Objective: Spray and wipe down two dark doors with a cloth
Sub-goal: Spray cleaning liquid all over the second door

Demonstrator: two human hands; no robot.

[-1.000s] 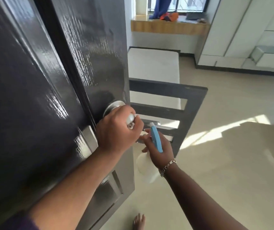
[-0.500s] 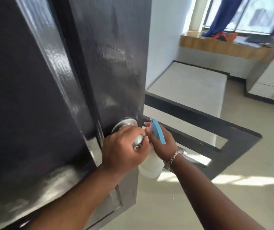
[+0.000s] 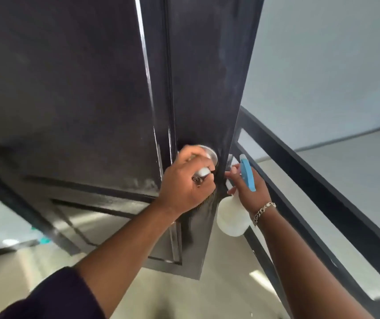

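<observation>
Since the earlier frame the view has tilted upward and the window has dropped out of sight, while both hands stay at the knob. One dark door (image 3: 80, 100) fills the view; a second is not visible, nor any cloth, so most wiping seems left. One spray bottle (image 3: 231, 218) hangs in the right hand (image 3: 250, 192), fingers wrapped around its neck. The left hand (image 3: 187, 187) grips the single knob (image 3: 204, 174).

1. Door (image 3: 73, 93): dark, glossy, panelled, standing open; its silver knob (image 3: 204, 173) sits inside the left fingers (image 3: 184, 162).
2. Bottle (image 3: 232, 217): translucent white, blue trigger head, upright, gripped in the right fingers (image 3: 233, 169) just beside the door's edge.
</observation>
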